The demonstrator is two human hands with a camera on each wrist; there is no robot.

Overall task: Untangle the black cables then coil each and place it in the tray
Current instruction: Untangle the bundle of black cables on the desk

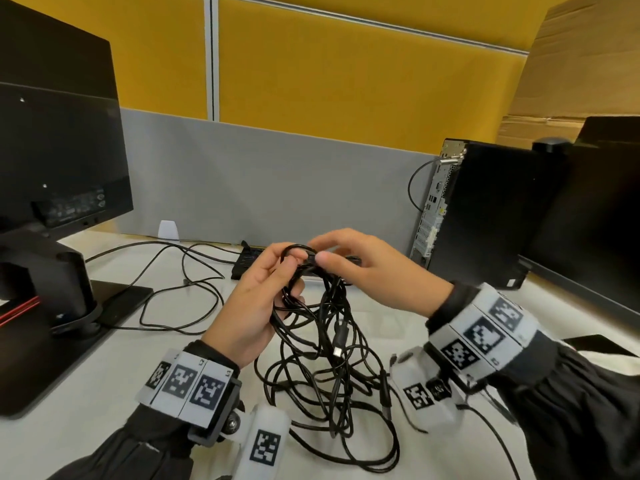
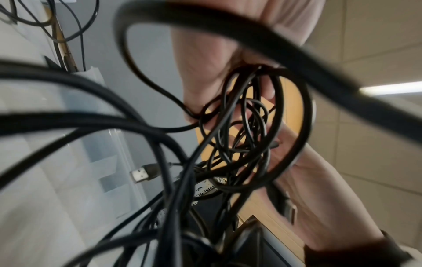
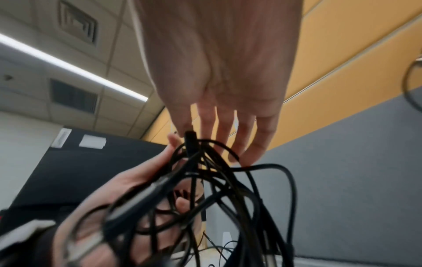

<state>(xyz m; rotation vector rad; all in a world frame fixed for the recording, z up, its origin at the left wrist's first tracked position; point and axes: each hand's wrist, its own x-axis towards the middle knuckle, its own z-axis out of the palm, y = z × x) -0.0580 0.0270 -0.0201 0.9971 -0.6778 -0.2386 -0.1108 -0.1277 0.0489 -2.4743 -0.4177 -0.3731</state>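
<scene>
A tangle of black cables (image 1: 332,368) hangs from both hands above the white desk (image 1: 86,358), and its lower loops lie on the desk. My left hand (image 1: 256,299) grips the upper part of the bundle, fingers curled round several strands. My right hand (image 1: 356,268) pinches a strand at the top of the bundle between thumb and forefinger, its other fingers spread. The left wrist view shows the knot (image 2: 242,130) against my left hand (image 2: 205,63), with a loose USB plug (image 2: 142,174). In the right wrist view the cables (image 3: 228,180) fan down from my right hand (image 3: 217,63). A black tray (image 1: 244,263) lies behind my hands, mostly hidden.
A monitor (image 1: 59,150) on a black stand (image 1: 114,306) fills the left. A computer tower (image 1: 485,209) and a second monitor (image 1: 606,220) stand at the right. Thin desk cables (image 1: 180,271) run across the desk's left half. A grey partition (image 1: 277,185) closes the back.
</scene>
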